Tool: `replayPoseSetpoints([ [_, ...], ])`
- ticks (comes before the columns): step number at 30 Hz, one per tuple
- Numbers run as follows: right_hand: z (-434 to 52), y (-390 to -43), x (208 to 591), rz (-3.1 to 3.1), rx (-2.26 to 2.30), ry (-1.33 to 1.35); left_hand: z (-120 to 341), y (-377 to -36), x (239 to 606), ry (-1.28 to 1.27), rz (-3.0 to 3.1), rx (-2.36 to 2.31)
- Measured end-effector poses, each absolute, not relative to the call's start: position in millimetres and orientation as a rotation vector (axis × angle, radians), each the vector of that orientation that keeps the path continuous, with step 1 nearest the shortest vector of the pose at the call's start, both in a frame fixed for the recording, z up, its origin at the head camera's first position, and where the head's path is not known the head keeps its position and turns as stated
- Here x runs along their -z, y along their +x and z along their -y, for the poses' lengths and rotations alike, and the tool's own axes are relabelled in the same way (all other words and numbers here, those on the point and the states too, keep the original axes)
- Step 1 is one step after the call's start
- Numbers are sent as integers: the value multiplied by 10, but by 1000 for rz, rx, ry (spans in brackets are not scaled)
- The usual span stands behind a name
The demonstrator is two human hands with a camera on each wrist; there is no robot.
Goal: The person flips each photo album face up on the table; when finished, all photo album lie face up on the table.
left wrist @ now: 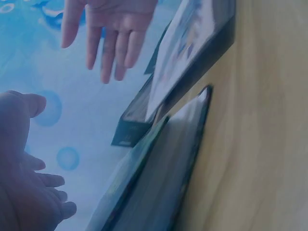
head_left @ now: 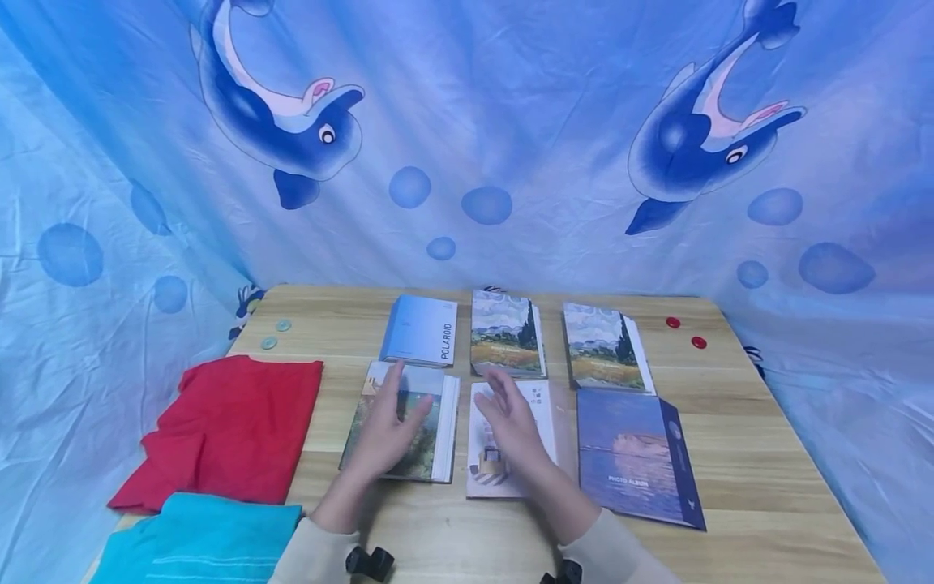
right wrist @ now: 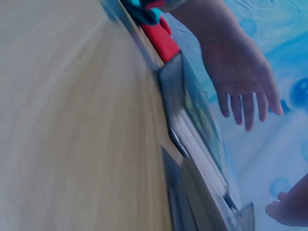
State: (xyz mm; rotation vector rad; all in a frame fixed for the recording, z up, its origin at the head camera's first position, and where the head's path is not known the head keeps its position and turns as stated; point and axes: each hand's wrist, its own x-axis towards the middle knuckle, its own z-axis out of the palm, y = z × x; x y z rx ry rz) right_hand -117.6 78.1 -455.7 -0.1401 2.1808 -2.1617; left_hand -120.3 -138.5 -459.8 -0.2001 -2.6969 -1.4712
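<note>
Six photo albums lie in two rows on the wooden table. My left hand (head_left: 387,438) is above the front-left album (head_left: 425,451), which has a green landscape cover and white page edges. Over the white album (head_left: 543,410) in the front middle is my right hand (head_left: 514,422). Both hands have relaxed fingers and hold nothing; the wrist views show them raised above the albums. At front right lies a purple-blue album (head_left: 620,454) lettered "PHOTO ALBUM". Behind are a blue "POLAROID" album (head_left: 422,324) and two albums with matching painted landscapes, one in the middle (head_left: 503,337) and one at right (head_left: 601,349).
A folded red cloth (head_left: 241,430) and a turquoise cloth (head_left: 204,539) lie at the table's left edge. Two pale green discs (head_left: 283,325) sit at back left, two red discs (head_left: 673,323) at back right. A blue dolphin curtain (head_left: 547,162) hangs behind the table (head_left: 759,470).
</note>
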Motion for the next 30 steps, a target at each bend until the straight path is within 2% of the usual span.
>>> replayPoseSetpoints([
  [14,-1317,-1171,4609,-2261,2184,-22,1010,-1190,4752,-454,2599,1459],
  [23,-1609,-1105,4773,-2369,2080,170,676,-1073,4885,-446,2601,1636],
  [30,-1650,-985,4803,-2310,2047,251,496,-970,4977,-450,2695,1699],
])
